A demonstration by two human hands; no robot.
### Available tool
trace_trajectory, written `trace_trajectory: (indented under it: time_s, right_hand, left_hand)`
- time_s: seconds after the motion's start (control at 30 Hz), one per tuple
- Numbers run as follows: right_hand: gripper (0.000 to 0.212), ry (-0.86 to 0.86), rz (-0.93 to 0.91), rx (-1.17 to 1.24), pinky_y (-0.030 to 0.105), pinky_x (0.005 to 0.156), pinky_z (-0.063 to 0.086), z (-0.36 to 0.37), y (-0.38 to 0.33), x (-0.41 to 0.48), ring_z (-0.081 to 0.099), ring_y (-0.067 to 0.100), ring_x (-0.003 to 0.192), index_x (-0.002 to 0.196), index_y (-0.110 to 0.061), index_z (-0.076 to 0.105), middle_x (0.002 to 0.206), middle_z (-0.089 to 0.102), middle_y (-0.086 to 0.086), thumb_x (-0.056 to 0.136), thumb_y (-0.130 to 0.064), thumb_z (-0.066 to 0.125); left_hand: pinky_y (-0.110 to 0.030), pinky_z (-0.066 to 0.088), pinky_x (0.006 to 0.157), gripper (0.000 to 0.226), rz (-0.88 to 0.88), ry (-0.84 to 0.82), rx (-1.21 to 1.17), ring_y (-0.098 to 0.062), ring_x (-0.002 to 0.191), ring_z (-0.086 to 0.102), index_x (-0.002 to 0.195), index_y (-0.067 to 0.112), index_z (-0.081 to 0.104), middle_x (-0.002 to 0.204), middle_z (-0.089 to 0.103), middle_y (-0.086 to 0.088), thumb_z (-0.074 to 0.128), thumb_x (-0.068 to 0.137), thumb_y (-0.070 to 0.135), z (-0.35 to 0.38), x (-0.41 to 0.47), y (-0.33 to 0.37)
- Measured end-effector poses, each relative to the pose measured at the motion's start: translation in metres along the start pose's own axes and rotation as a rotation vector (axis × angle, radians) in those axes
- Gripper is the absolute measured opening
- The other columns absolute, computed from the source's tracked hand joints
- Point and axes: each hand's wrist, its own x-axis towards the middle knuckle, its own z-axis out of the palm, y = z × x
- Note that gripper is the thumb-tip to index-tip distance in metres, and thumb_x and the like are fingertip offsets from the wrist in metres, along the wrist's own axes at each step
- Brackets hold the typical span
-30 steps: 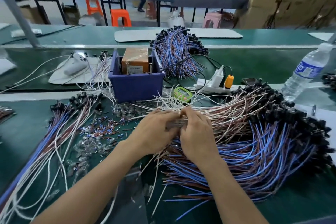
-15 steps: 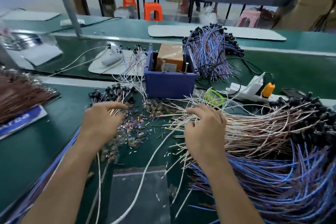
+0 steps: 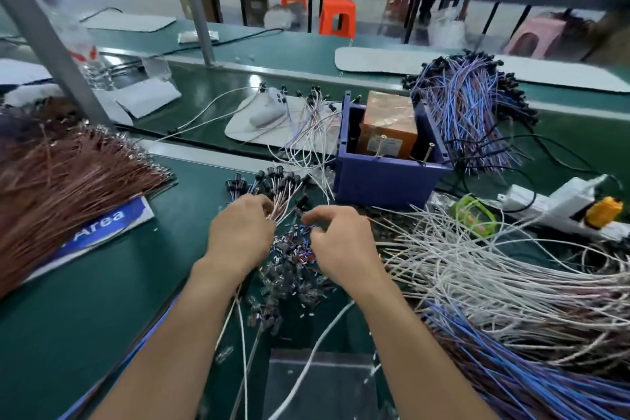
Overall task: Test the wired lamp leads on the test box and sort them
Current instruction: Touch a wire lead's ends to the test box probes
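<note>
A: Right hand (image 3: pixel 341 244), beside the pile (image 3: pixel 477 269) near the box (image 3: pixel 385 181), is curling. Whether it is pinching anything, I cannot tell. Left hand (image 3: pixel 240 235) is gripping leads (image 3: pixel 276 186) by the bits (image 3: pixel 295 254).
B: Pile strands may be snagging, mixing tested with untested.

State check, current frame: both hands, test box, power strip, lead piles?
left hand: fingers curled round the small lead bundle
right hand: fingers curled over the loose small parts, grip unclear
blue test box: upright, open-topped, brown unit inside
power strip: white and orange plugs inserted
white lead pile: loose, fanned on the bench
plastic bag: lying flat
</note>
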Motion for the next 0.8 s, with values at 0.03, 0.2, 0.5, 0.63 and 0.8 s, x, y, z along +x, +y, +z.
trace_trajectory:
  time_s: [0.03,0.2,0.5,0.63,0.8]
  right_hand:
    - [0.032,0.000,-0.009,0.005,0.015,0.039,0.040,0.000,0.001,-0.001,0.056,0.001,0.043,0.097,-0.031,0.078,0.079,0.070,-0.015,0.090,-0.010,0.055]
    - [0.034,-0.016,0.026,0.069,0.017,0.039,0.040,-0.004,0.006,-0.002,0.057,0.005,0.041,0.087,-0.031,0.078,0.071,0.072,-0.013,0.089,-0.008,0.053]
    - [0.021,-0.117,0.030,0.576,0.032,0.068,0.057,0.003,-0.029,0.008,0.065,0.009,0.073,0.092,-0.028,0.079,0.084,0.076,-0.004,0.099,-0.028,0.060]
    - [0.033,0.093,0.076,0.953,0.028,0.067,0.059,-0.012,-0.043,0.002,0.071,0.019,0.077,0.079,-0.015,0.078,0.086,0.077,0.008,0.104,-0.016,0.056]
    - [0.034,0.230,0.212,1.462,0.036,0.068,0.062,-0.069,-0.017,-0.012,0.076,0.029,0.080,0.086,-0.005,0.077,0.093,0.077,0.019,0.105,-0.014,0.051]
  left_hand:
    - [-0.031,0.045,0.076,0.019,-0.019,0.021,0.003,-0.021,0.095,0.064,0.106,0.035,0.073,0.109,0.072,0.006,0.066,0.091,0.026,-0.001,0.003,0.001]
    - [-0.028,0.053,0.069,0.016,-0.224,0.079,-0.163,-0.016,0.074,0.060,0.068,0.039,0.070,0.082,0.072,0.014,0.066,0.081,0.029,-0.013,0.010,0.002]
    - [-0.028,0.055,0.058,0.032,-0.097,-0.073,-0.983,-0.012,0.053,0.064,0.075,0.032,0.079,0.066,0.075,-0.001,0.074,0.082,0.001,-0.037,-0.004,0.016]
    - [-0.016,0.048,0.052,0.032,0.099,-0.296,-1.037,-0.006,0.055,0.062,0.078,0.025,0.082,0.067,0.074,-0.002,0.070,0.091,-0.002,-0.040,-0.019,0.027]
    - [-0.016,0.043,0.054,0.026,0.085,-0.446,-0.956,-0.011,0.060,0.053,0.084,0.027,0.085,0.069,0.075,-0.007,0.074,0.090,0.004,-0.040,-0.030,0.011]
